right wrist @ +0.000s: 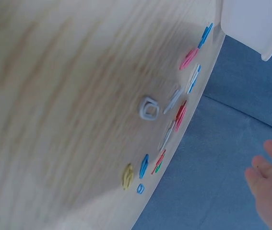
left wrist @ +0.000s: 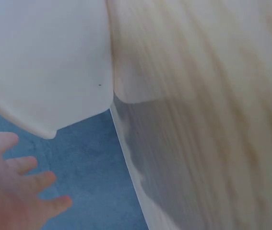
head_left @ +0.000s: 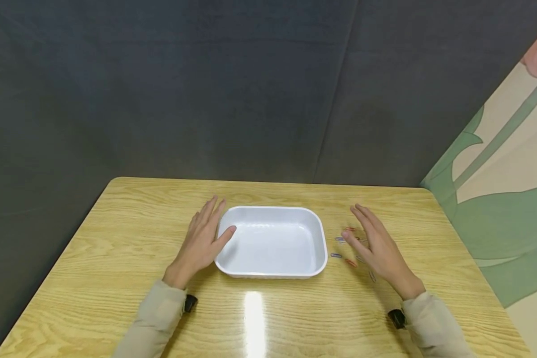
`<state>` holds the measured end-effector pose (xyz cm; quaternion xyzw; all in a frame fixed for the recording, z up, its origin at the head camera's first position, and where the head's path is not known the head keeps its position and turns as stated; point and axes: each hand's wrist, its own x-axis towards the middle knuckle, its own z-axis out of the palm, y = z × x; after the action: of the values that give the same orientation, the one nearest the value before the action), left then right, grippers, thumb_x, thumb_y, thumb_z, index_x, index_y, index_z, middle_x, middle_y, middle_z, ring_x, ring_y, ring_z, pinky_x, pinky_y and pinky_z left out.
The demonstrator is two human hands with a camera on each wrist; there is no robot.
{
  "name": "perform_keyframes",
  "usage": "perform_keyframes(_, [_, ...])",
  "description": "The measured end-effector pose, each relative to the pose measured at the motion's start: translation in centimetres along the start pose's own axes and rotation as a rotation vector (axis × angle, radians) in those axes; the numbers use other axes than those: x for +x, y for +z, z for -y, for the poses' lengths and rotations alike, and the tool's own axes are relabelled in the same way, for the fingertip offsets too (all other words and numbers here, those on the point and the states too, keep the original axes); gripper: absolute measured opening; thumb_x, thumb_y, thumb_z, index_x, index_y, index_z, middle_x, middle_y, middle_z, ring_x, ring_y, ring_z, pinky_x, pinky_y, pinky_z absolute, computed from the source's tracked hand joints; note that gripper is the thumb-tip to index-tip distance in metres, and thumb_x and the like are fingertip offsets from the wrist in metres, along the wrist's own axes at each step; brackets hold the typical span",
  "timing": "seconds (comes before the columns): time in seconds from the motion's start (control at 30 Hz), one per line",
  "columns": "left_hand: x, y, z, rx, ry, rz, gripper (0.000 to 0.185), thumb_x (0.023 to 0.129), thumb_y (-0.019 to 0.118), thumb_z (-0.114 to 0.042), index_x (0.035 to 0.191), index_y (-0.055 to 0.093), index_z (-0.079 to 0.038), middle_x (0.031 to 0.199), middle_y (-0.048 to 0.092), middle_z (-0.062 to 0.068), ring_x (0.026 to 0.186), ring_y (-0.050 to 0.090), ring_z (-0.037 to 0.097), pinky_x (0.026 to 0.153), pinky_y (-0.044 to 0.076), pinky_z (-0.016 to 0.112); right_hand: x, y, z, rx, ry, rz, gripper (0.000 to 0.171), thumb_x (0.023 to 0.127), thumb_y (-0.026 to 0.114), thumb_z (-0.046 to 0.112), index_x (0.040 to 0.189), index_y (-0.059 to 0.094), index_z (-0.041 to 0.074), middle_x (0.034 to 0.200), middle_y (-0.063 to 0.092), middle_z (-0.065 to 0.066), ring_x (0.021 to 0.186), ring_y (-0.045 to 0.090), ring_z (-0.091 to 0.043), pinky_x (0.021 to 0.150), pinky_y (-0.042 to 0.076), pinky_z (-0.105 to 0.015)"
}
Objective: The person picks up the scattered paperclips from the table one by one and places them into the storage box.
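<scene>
"What's the left hand [head_left: 200, 242] doing?"
"Fingers extended, thumb apart, just beside the white tray [head_left: 273, 248]. Whether it touches the rim, I can't quite tell from here."
"And further right?"
"The tray sits on the tabletop [head_left: 112, 248] between both hands, then paper clips [head_left: 351, 262] lie scattered under and beside the right hand [head_left: 378, 253], its fingers straight, thumb apart."

Raised walls of the white tray [head_left: 273, 274] barred low sideways passage; its interior lay open from above. Paper clips [head_left: 336, 255] littered the counter [head_left: 304, 318] to the right, below the right hand [head_left: 378, 250]; the near strip between the sleeves [head_left: 154, 315] was passable.
</scene>
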<state>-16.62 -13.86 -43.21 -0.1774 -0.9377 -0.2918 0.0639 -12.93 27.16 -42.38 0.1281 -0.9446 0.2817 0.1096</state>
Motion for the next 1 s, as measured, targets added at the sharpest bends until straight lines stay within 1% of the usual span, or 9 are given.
perform_keyframes(0.13, [-0.4, 0.1, -0.2, -0.021, 0.025, 0.034, 0.07, 0.102, 0.045, -0.049, 0.159, 0.024, -0.014, 0.167, 0.015, 0.013, 0.153, 0.017, 0.037, 0.12, 0.02, 0.064, -0.2, 0.0, 0.0, 0.011, -0.005, 0.008, 0.068, 0.099, 0.061, 0.033, 0.154, 0.034, 0.005, 0.159, 0.03, -0.023, 0.144, 0.029, -0.049, 0.107, 0.031, -0.072])
perform_keyframes(0.3, [-0.8, 0.0, -0.3, -0.061, 0.031, 0.076, 0.069, 0.103, 0.044, -0.05, 0.159, 0.023, -0.017, 0.167, 0.015, 0.013, 0.153, 0.018, 0.035, 0.12, 0.023, 0.061, -0.6, 0.2, 0.0, 0.009, 0.007, 0.029, 0.068, 0.099, 0.06, 0.034, 0.153, 0.034, 0.003, 0.158, 0.033, -0.024, 0.142, 0.032, -0.049, 0.107, 0.032, -0.071])
perform_keyframes(0.53, [-1.2, 0.0, -0.4, -0.06, 0.039, 0.144, 0.068, 0.103, 0.042, -0.053, 0.159, 0.023, -0.021, 0.167, 0.017, 0.013, 0.152, 0.022, 0.035, 0.119, 0.027, 0.062, -1.1, 0.5, 0.0, 0.002, 0.025, 0.031, 0.065, 0.099, 0.061, 0.035, 0.151, 0.038, 0.003, 0.153, 0.039, -0.027, 0.139, 0.037, -0.051, 0.105, 0.034, -0.071])
perform_keyframes(0.77, [-1.4, 0.2, -0.6, -0.04, 0.049, 0.152, 0.067, 0.103, 0.042, -0.052, 0.158, 0.028, -0.017, 0.165, 0.021, 0.015, 0.153, 0.021, 0.034, 0.12, 0.027, 0.059, -1.2, 0.7, -0.1, 0.008, 0.012, 0.026, 0.063, 0.098, 0.062, 0.033, 0.148, 0.042, 0.0, 0.15, 0.041, -0.028, 0.137, 0.039, -0.05, 0.105, 0.036, -0.07])
perform_keyframes(1.0, [-1.3, 0.4, -0.6, -0.011, 0.047, 0.149, 0.069, 0.102, 0.042, -0.054, 0.156, 0.032, -0.013, 0.165, 0.021, 0.013, 0.154, 0.019, 0.031, 0.121, 0.028, 0.055, -1.2, 0.9, -0.2, 0.01, -0.007, 0.028, 0.06, 0.097, 0.064, 0.031, 0.144, 0.046, -0.002, 0.148, 0.045, -0.029, 0.135, 0.041, -0.051, 0.103, 0.036, -0.072])
